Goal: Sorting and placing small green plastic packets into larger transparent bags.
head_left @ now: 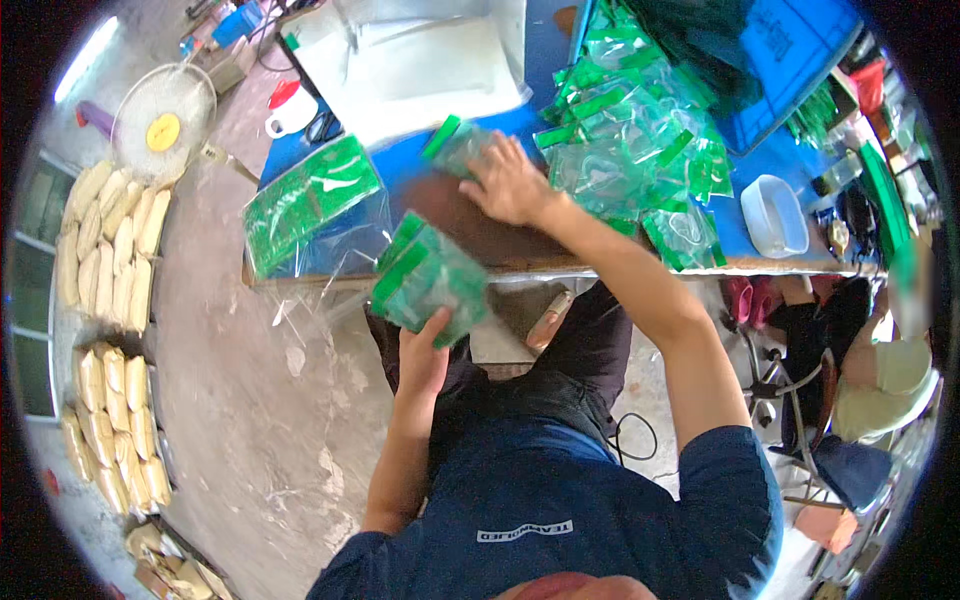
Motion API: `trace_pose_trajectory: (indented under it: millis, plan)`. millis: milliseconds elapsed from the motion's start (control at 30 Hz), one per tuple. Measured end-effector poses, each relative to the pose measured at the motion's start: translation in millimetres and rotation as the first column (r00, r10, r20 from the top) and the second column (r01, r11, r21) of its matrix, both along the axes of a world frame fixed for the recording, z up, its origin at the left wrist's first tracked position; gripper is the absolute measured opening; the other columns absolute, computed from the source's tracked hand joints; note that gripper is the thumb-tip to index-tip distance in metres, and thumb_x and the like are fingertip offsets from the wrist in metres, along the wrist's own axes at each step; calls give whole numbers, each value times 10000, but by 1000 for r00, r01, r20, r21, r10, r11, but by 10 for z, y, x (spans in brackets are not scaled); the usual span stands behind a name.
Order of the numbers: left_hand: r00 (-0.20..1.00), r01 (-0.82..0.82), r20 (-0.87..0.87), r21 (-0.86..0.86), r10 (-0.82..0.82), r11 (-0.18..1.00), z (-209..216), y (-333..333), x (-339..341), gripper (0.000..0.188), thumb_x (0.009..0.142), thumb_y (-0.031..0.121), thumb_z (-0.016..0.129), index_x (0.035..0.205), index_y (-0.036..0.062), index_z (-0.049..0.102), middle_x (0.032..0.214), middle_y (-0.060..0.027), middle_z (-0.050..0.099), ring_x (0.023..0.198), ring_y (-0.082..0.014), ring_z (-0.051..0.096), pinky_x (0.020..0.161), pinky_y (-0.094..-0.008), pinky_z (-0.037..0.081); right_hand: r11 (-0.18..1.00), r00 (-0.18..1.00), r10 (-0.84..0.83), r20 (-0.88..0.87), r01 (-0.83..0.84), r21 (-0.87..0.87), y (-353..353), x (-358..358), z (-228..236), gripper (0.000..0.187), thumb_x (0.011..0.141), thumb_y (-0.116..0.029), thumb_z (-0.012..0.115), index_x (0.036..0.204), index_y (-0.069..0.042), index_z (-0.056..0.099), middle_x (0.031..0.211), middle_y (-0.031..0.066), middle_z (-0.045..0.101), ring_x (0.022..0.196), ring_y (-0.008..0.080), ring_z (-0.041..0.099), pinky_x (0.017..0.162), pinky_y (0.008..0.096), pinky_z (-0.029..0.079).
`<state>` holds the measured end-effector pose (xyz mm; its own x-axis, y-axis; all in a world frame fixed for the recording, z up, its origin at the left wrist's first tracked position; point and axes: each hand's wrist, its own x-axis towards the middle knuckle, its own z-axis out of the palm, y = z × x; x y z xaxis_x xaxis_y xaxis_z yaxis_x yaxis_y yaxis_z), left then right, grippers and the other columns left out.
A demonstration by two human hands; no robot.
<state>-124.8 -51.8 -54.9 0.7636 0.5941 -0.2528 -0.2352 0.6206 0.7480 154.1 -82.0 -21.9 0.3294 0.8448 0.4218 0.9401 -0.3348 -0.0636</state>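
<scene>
My left hand (425, 355) grips a small stack of clear plastic packets with green header strips (430, 285), held off the table's front edge above my lap. Over the brown patch (450, 215) of the blue table, my right hand (510, 182) has its fingers stretched out. Its fingertips are at a single green-topped packet (460, 148), slightly blurred; whether they press on it I cannot make out. To the right of that hand spreads a loose heap of similar packets (625, 150). Left of the brown patch lies a flat green pack in clear film (315, 195).
A white tray (430, 65) stands at the back, with a red-lidded white cup (291, 108) beside it. At right are a translucent tub (774, 217) and a blue crate (780, 65). Wrapped tan bundles (115, 240) are stacked at far left. Another person (880, 385) sits at right.
</scene>
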Motion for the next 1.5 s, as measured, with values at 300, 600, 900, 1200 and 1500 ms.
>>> trace_pose_trajectory:
  millis: [300, 600, 900, 1200, 1500]
  plan:
    - [996, 88, 19, -106, -87, 990, 181, -89, 205, 477, 912, 45, 622, 1366, 47, 475, 1296, -78, 574, 1205, -238, 555, 1039, -413, 433, 975, 862, -135, -489, 203, 89, -938, -579, 522, 295, 916, -216, 594, 1127, -14, 634, 1070, 215, 596, 993, 385, 585, 817, 491, 476]
    - [990, 123, 83, -72, -117, 990, 133, -20, 49, 491, 859, 16, 673, 1320, 21, 503, 1222, -70, 610, 1141, -221, 591, 1003, -393, 467, 999, 1000, 10, -21, -9, 54, -1081, -692, 34, 275, 883, -147, 547, 1125, -19, 575, 1240, 199, 575, 1224, 405, 499, 1024, 581, 369]
    - [996, 80, -34, -39, -81, 996, 129, 12, 96, 482, 858, 24, 678, 1310, 8, 510, 1214, -83, 617, 1104, -215, 607, 984, -375, 474, 891, 912, -299, -281, 372, 260, -829, -646, 420, 229, 896, -227, 646, 1007, -28, 621, 1053, 205, 584, 1013, 381, 573, 791, 494, 476]
    - [992, 124, 47, -84, -121, 989, 82, 122, 3, 557, 857, 13, 661, 1369, 13, 440, 1308, -108, 559, 1207, -258, 554, 1045, -426, 437, 962, 822, 152, -549, 5, 273, -898, -901, 274, 295, 961, -275, 564, 902, 12, 601, 861, 212, 609, 783, 422, 592, 733, 483, 491]
    - [974, 225, 57, -92, -220, 970, 97, 28, 11, 597, 849, 73, 690, 1385, 21, 432, 1305, -100, 554, 1214, -262, 541, 1038, -425, 432, 833, 799, -550, -243, 548, -80, -757, -245, 293, 422, 923, -378, 588, 1130, -12, 614, 1254, 177, 563, 1190, 425, 495, 936, 563, 426]
